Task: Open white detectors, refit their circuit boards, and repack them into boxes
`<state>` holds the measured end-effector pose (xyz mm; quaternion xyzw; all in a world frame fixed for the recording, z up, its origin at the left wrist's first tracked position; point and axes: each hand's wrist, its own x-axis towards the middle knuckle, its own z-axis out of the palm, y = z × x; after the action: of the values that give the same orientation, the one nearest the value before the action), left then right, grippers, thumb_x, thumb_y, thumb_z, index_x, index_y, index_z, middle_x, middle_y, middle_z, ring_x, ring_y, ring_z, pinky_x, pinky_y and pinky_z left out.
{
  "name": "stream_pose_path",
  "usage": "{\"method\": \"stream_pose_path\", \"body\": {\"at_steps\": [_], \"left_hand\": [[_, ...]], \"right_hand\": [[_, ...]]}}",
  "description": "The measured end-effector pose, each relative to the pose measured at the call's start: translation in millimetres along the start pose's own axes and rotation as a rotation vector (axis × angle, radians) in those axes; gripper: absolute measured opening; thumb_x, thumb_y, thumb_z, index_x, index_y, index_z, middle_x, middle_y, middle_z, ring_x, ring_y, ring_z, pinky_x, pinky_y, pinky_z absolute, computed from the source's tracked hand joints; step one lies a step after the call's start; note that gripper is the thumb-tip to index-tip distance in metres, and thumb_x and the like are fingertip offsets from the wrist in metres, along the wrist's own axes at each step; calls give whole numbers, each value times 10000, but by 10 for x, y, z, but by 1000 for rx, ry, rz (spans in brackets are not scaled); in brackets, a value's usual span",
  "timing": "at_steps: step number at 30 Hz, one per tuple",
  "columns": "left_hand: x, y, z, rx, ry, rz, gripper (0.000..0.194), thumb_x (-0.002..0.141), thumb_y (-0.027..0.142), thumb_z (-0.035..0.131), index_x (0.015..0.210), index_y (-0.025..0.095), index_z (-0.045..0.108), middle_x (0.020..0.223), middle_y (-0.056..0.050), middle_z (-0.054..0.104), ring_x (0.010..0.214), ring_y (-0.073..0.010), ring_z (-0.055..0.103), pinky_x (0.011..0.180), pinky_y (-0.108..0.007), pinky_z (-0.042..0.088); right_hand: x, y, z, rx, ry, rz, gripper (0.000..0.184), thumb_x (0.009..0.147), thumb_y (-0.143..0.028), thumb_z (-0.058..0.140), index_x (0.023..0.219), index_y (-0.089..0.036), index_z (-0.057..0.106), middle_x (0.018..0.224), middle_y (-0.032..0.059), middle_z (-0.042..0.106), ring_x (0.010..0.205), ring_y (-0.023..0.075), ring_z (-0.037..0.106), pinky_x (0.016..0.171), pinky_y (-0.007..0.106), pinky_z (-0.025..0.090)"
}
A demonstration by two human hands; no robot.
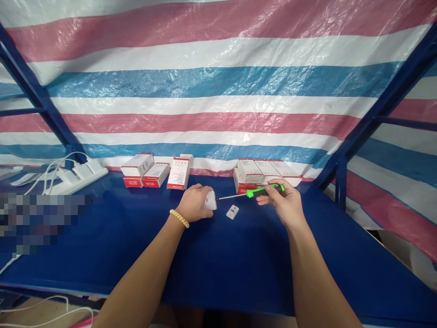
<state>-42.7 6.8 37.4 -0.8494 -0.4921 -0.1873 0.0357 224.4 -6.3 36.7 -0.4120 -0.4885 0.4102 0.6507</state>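
Note:
My left hand (pixel 194 202) is closed around a small white plastic part (pixel 210 200) resting on the blue table (pixel 218 264). My right hand (pixel 284 200) grips the green and black handle of a screwdriver (pixel 262 191). Its thin metal shaft points left, with the tip at the white part. A small white cover piece (pixel 232 212) lies loose on the table between my hands, touched by neither.
Red and white small boxes (pixel 145 171) stand at the back left, one upright box (pixel 180 173) beside them, more boxes (pixel 262 173) behind my right hand. A white power strip with cables (pixel 77 175) lies far left. A striped tarp and blue frame posts (pixel 341 182) enclose the table.

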Motion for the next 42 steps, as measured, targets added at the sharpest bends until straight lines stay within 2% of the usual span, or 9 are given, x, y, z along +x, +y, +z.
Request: {"method": "stream_pose_path", "body": {"at_steps": [7, 13, 16, 21, 25, 29, 32, 36, 42], "left_hand": [[-3, 10, 1, -19, -1, -7, 596, 527, 331, 729, 1086, 165, 610, 911, -71, 627, 866, -248, 593, 791, -344, 470], [-3, 8, -7, -14, -11, -20, 599, 531, 345, 725, 1094, 176, 607, 917, -69, 623, 860, -246, 597, 763, -339, 472], [-4, -8, -6, -22, -12, -25, 599, 530, 342, 725, 1094, 181, 605, 919, -66, 622, 870, -245, 596, 753, -335, 474], [-6, -32, -6, -16, -8, -33, 597, 531, 337, 724, 1095, 180, 604, 922, -66, 620, 876, -243, 594, 769, -338, 474], [-5, -29, -13, -9, -16, -35, 593, 531, 333, 724, 1092, 182, 606, 925, -66, 622, 875, -245, 598, 761, -337, 475], [-3, 2, -15, -16, -22, -32, 589, 531, 323, 726, 1091, 186, 605, 929, -64, 629, 887, -250, 598, 781, -340, 474], [0, 27, -8, -26, -26, -3, 578, 534, 309, 724, 1083, 180, 602, 915, -63, 639, 909, -261, 592, 804, -350, 471], [1, 25, -7, -27, -31, 3, 571, 540, 298, 720, 1086, 182, 598, 915, -63, 644, 933, -271, 587, 814, -357, 467], [-5, -50, 5, -38, 10, -40, 580, 537, 311, 720, 1090, 179, 607, 924, -71, 617, 887, -255, 596, 789, -349, 478]], "right_hand": [[-25, -17, -19, 186, -181, -42, 354, 664, -285, 767, 948, -255, 558, 894, 14, 698, 893, 232, 694, 720, 392, 602], [-22, 9, -3, -61, 17, 26, 364, 767, -563, 620, 844, -210, 575, 486, -25, 594, 360, 171, 582, 295, 255, 458], [-9, 3, -2, -166, 59, 35, 377, 728, -562, 668, 773, -199, 574, 407, -44, 542, 278, 144, 507, 251, 233, 413], [5, -6, -43, -46, -54, 4, 383, 629, -406, 805, 876, -215, 584, 606, -26, 653, 547, 194, 685, 559, 344, 613], [-24, -19, -64, 115, -182, -38, 377, 649, -290, 806, 940, -249, 569, 861, -1, 702, 865, 214, 704, 840, 431, 580], [-63, -57, -39, 197, -271, -39, 395, 660, -253, 793, 973, -275, 552, 1004, 16, 701, 1041, 245, 653, 871, 435, 560], [-55, -59, -16, 144, -177, 17, 382, 683, -388, 763, 971, -259, 548, 904, 28, 714, 846, 245, 710, 658, 375, 611], [-14, -27, -2, -74, 35, 138, 428, 702, -588, 672, 849, -203, 555, 488, -14, 606, 375, 202, 609, 324, 296, 508], [-32, -35, -21, 36, -105, 49, 392, 574, -262, 827, 853, -220, 554, 687, -23, 684, 656, 194, 703, 649, 347, 603]]}}
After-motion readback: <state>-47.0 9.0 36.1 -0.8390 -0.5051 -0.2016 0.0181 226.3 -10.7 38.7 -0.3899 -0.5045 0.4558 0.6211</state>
